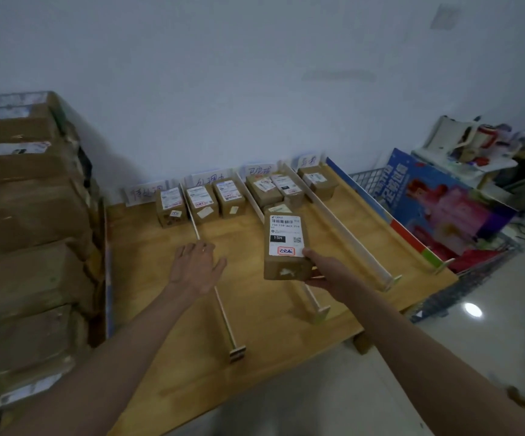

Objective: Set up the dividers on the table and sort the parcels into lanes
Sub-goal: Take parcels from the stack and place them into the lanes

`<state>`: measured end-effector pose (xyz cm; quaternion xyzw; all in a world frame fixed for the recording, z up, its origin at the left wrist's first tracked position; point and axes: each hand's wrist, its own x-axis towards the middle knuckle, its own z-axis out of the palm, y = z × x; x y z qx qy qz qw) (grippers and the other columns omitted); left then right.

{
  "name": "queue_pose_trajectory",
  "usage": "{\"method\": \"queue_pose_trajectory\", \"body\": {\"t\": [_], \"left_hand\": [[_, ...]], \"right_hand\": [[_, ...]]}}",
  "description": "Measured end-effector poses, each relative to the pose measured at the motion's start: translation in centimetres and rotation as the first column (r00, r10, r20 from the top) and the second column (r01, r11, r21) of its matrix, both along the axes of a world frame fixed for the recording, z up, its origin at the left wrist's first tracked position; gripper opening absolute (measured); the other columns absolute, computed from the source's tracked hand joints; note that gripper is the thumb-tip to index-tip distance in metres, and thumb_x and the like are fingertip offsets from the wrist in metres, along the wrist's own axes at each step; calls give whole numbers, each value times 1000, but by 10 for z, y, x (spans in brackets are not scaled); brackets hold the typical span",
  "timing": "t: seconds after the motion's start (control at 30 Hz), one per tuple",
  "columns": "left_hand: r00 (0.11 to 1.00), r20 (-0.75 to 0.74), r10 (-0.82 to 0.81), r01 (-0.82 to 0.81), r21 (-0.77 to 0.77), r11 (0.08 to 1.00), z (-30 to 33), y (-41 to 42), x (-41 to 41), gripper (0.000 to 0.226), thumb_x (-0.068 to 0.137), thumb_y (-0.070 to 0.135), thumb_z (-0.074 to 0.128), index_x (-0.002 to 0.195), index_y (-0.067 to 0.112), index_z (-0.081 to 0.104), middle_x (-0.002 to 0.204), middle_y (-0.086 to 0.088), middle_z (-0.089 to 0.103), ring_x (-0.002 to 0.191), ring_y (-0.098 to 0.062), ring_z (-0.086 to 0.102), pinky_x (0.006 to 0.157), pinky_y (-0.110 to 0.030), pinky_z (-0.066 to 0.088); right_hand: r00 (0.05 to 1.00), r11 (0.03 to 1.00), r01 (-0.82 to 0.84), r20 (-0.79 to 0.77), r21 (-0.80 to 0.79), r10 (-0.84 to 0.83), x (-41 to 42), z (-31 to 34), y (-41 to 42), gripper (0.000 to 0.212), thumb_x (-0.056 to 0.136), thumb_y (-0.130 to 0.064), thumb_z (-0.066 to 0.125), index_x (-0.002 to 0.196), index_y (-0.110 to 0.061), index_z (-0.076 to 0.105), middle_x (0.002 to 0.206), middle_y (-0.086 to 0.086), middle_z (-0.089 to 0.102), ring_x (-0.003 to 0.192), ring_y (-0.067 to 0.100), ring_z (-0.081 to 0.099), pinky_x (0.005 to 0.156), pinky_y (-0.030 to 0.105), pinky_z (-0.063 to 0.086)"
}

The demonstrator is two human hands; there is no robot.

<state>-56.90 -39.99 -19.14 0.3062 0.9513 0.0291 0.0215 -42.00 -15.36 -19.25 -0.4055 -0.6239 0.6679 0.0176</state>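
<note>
My right hand (319,265) grips a small brown parcel (284,247) with a white label, held above the middle of the wooden table (167,309). My left hand (196,265) hovers with fingers spread over the left divider (223,306). Three white dividers run front to back; the middle divider (313,302) and the right divider (346,243) lie to the right. Several small parcels stand against the wall in the lanes, among them one at far left (170,206), two in the second lane (214,199), and one at far right (316,182). Paper lane signs (209,179) lean on the wall.
A tall stack of cardboard boxes (28,215) stands left of the table. At the right, a colourful printed box (443,209) sits in a wire basket (462,278). Cluttered shelves (475,149) are at the far right. Tiled floor lies in front.
</note>
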Motion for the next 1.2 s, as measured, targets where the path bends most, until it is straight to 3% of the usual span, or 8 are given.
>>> {"method": "queue_pose_trajectory", "body": {"t": [0.17, 0.33, 0.5, 0.7, 0.83, 1.03, 1.2], "left_hand": [[1000, 19, -7, 7, -20, 1000, -13, 88, 29, 56, 101, 53, 28, 141, 19, 48, 142, -2, 50, 130, -24, 46, 113, -40, 28], [999, 40, 5, -4, -35, 999, -26, 152, 52, 56, 101, 53, 28, 140, 19, 49, 140, -3, 51, 126, -24, 49, 112, -39, 29], [998, 39, 51, -50, -39, 998, -33, 190, 56, 53, 101, 51, 31, 139, 19, 49, 139, -3, 52, 125, -23, 51, 112, -39, 29], [993, 44, 105, -102, -64, 993, -45, 222, 28, 54, 101, 51, 31, 141, 19, 48, 140, -3, 51, 126, -23, 50, 113, -39, 29], [990, 53, 133, -130, -61, 990, -62, 249, 0, 52, 100, 50, 34, 137, 18, 52, 137, -4, 55, 123, -24, 53, 111, -40, 32], [973, 113, 202, -193, -79, 978, -91, 293, -44, 53, 101, 51, 32, 135, 18, 54, 134, -2, 56, 122, -22, 53, 111, -39, 33], [952, 166, 259, -251, -68, 966, -111, 315, -79, 53, 101, 50, 32, 136, 16, 52, 137, -3, 54, 124, -22, 51, 111, -39, 31]], "right_hand": [[999, 1000, 31, 14, 3, -31, 27, -12, 87, 37, 96, -37, 62, 115, -5, 63, 108, 12, 69, 96, 25, 66, 92, 40, 55], [998, 999, 34, 54, -1, -34, 47, -17, 154, 22, 96, -34, 61, 101, -13, 62, 101, 7, 69, 98, 23, 66, 95, 40, 55], [993, 999, 32, 109, 33, -35, 43, -27, 204, 37, 96, -32, 62, 118, -3, 59, 113, 13, 67, 103, 25, 65, 85, 35, 56], [992, 999, 31, 120, 25, -34, 9, -46, 241, 36, 97, -27, 61, 122, -2, 55, 113, 11, 64, 92, 20, 63, 84, 35, 55], [985, 999, -12, 171, 38, 5, -26, -67, 271, 41, 97, -31, 60, 124, 0, 56, 116, 12, 65, 96, 21, 64, 80, 34, 58], [972, 997, -73, 224, 17, 68, -92, -96, 309, 34, 99, -30, 56, 118, -2, 58, 104, 10, 66, 89, 20, 64, 75, 32, 58], [948, 988, -149, 288, 38, 132, -149, -120, 330, 33, 101, -32, 53, 116, -3, 60, 106, 12, 66, 90, 23, 64, 81, 37, 57]]}}
